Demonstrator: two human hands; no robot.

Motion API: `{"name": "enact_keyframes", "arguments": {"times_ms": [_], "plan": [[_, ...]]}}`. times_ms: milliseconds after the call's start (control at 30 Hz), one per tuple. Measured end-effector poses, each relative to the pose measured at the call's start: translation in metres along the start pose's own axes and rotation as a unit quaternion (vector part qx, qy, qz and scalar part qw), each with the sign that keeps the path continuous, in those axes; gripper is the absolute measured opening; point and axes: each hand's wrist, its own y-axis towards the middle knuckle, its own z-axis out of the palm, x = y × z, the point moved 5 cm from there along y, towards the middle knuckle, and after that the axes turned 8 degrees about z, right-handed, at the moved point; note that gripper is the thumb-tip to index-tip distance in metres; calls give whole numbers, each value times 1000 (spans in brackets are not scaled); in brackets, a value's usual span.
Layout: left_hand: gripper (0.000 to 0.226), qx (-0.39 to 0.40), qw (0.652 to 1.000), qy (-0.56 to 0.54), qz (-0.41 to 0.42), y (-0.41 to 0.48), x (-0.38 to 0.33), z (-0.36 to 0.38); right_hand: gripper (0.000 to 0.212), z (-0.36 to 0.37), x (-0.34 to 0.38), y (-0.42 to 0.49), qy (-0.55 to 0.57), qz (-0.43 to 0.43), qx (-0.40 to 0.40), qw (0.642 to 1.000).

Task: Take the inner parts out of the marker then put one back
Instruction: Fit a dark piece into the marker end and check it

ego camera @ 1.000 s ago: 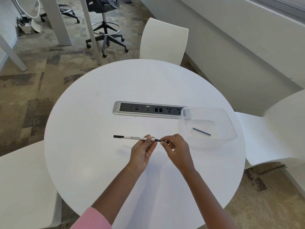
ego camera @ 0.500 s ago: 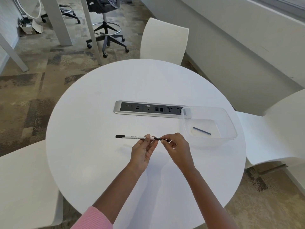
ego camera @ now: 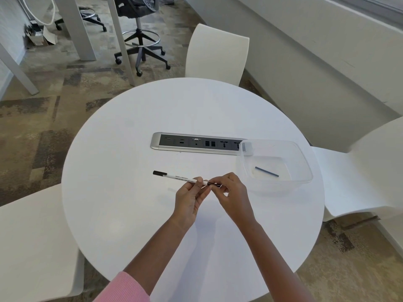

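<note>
The marker [ego camera: 183, 178] is a slim white barrel with a black cap at its left end and two lines of small black print along its side, too fine to read. It is held level above the round white tabletop [ego camera: 130, 149], in front of the person. The left hand [ego camera: 190, 198] pinches the barrel near its right end between thumb and fingertips. The right hand [ego camera: 234, 196] pinches a short black piece [ego camera: 214, 184] that sticks out of that same end, so the two hands sit just beside each other, fingertips nearly meeting. To the right, near the right hand, a clear plastic container [ego camera: 305, 162] stands on the tabletop; inside lies a single thin dark blue stick [ego camera: 267, 171], flat on the bottom and set at a slant. The container's far left corner overlaps the end of a silver power and data socket strip [ego camera: 192, 143] set into the tabletop. A pink sleeve [ego camera: 125, 288] covers the left arm.
</note>
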Motion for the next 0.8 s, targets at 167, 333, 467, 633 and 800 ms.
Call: {"name": "enact_keyframes", "arguments": {"times_ms": [167, 333, 467, 633, 800], "plan": [[13, -6, 1000, -6, -10, 0, 1, -3, 12, 2, -2, 0, 7, 12, 10, 1000], [10, -32, 999, -19, -17, 2, 3, -7, 20, 3, -7, -5, 18, 19, -1, 1000], [11, -33, 999, -11, -18, 3, 3, -8, 12, 3, -11, -5, 11, 29, -20, 999], [10, -15, 1000, -5, -25, 3, 6, -3, 8, 7, -7, -2, 4, 33, -6, 999], [11, -21, 1000, -1, -24, 4, 4, -4, 9, 10, -7, 1, 3, 57, 17, 998]]}}
